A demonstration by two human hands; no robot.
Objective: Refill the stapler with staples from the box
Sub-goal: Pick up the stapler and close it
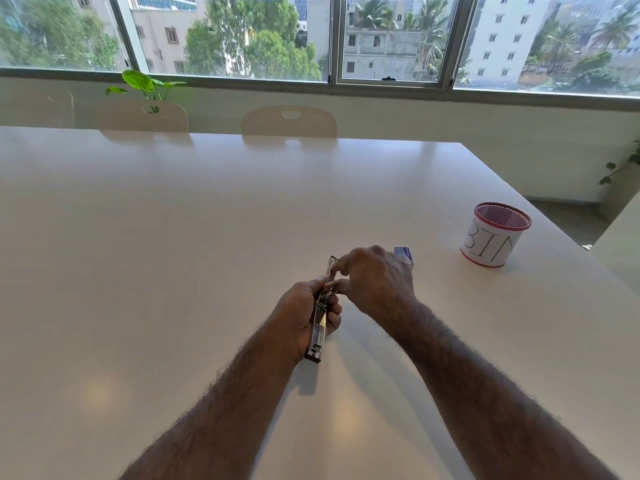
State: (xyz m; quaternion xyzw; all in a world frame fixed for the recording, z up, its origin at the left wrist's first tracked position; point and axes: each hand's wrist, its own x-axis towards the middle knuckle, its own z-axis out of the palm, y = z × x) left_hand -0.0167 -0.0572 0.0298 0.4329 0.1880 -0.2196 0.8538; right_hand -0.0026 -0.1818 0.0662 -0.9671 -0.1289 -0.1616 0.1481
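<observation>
— What is seen of the room and the surface?

— White table (173, 237) is laid out wide under a long window (391, 39), with pale chairs (289, 122) pushed in at its far edge and a leafy plant (142, 83) behind them. A red mesh pot labelled BIN (495, 235) is stood on the right side of the table.

— How is the left hand posed?

— The left hand (303, 315) is brought in from the near left on a bare forearm and is curled round the stapler (322, 310), which is held raised above the table, lengthwise, its dark end pointed near and its metal end pointed far. The body is wrapped by the fingers from underneath, and the thumb is laid along the left side.

— And the right hand?

— The right hand (375, 275) is angled in from the near right, wrist bent, knuckles turned up. Its forefinger and thumb are pinched at the far, opened metal part of the stapler. Whether a strip of staples is held between them cannot be told.

— Where is the box kept?

— The staple box (404, 255), blue and white, is left on the table just behind the right hand, partly hidden by it, between the hands and the pot.
</observation>
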